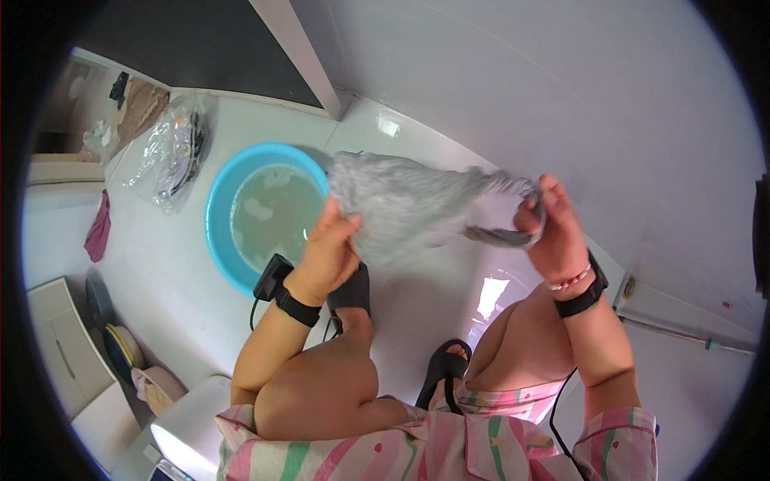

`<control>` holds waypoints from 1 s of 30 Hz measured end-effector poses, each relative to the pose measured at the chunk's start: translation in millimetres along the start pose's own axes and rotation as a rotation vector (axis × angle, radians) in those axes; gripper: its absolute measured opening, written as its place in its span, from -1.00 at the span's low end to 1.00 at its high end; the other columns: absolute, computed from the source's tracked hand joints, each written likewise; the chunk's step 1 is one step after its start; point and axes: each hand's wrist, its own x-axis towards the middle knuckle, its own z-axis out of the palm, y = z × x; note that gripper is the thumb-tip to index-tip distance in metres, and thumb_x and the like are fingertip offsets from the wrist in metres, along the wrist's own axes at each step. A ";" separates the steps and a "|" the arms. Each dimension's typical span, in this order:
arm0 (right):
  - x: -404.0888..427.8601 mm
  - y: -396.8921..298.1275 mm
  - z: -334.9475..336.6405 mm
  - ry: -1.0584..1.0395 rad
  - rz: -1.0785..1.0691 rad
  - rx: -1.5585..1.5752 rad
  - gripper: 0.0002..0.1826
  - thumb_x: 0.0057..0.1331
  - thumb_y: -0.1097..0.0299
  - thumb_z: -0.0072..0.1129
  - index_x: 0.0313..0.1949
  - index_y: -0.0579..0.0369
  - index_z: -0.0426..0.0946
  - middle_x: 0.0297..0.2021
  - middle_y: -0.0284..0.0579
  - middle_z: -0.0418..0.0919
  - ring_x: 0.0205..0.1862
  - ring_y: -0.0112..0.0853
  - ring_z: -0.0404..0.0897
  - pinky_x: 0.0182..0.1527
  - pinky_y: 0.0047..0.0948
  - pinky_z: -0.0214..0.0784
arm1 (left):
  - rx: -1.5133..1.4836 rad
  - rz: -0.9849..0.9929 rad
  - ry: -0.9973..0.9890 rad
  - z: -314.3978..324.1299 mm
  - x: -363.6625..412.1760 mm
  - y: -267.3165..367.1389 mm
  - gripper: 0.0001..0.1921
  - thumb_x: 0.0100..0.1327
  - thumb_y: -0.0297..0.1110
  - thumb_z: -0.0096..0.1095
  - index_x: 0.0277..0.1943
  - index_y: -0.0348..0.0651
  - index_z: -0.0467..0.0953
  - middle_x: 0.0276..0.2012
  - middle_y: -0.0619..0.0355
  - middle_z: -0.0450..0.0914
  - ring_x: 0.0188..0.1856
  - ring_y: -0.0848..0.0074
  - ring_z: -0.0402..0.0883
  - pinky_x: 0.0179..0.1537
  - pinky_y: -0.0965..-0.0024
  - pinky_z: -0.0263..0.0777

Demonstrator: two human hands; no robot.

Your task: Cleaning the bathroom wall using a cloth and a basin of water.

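A grey cloth garment (409, 198) stretches between my hands, blurred by motion, above the tiled floor. My left hand (331, 249) pinches its left end between thumb and fingers, close to the basin's right rim. Around the fingers of my right hand (556, 225) loops the narrow, twisted end of the cloth, beside the wall. A light blue plastic basin (218, 240) stands on the floor at the left, holding cloudy water (274, 216) with patches of foam. Both wrists wear black straps, the left one with a black box on it.
A clear plastic bag (177, 150) with things inside lies beyond the basin. A dark pink cloth (98, 231) hangs at the far left. Stacked basins (123, 349) and a white drawer cabinet (63, 346) stand at the lower left. The wall (571, 108) rises along the right.
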 end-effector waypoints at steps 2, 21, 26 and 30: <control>1.2 -24.3 0.6 0.057 -0.073 -0.158 -0.72 0.39 0.41 0.12 0.09 0.00 0.43 -0.27 -0.31 0.50 -0.41 -0.55 0.38 -0.31 -0.59 0.25 | -0.076 0.099 0.078 -1.9 0.0 4.2 -0.36 0.43 -0.47 -0.09 0.54 0.02 0.00 0.33 0.07 0.38 0.34 0.30 0.43 0.23 0.19 0.44; -11.9 -33.5 12.1 -0.064 -0.072 -0.320 -0.69 0.23 0.55 -0.06 -0.03 0.11 0.47 -0.22 -0.22 0.50 -0.18 -0.41 0.50 -0.09 -0.44 0.34 | -0.172 0.106 -0.005 -4.6 0.3 6.0 -0.41 0.46 -0.35 -0.16 0.52 -0.02 0.02 0.40 -0.05 0.30 0.40 0.10 0.37 0.38 -0.07 0.31; 12.5 -0.5 0.4 0.049 0.497 -0.375 -0.56 0.42 0.04 0.12 0.06 0.17 0.55 -0.68 -0.29 0.36 -0.51 -0.43 0.48 -0.31 -0.44 0.37 | -0.275 0.062 -0.112 -5.3 -4.4 4.1 -0.39 0.42 -0.43 -0.10 0.51 -0.14 0.02 0.38 -0.03 0.32 0.42 0.20 0.33 0.41 0.08 0.24; 37.1 45.6 -6.4 0.109 0.921 -0.474 -0.62 0.42 0.02 0.18 -0.02 0.07 0.60 -0.50 -0.35 0.50 -0.47 -0.55 0.45 -0.31 -0.48 0.41 | 0.116 0.089 -0.111 15.9 3.7 5.7 -0.31 0.34 -0.56 -0.02 0.51 -0.12 0.03 0.34 -0.03 0.36 0.24 0.29 0.48 0.37 0.14 0.28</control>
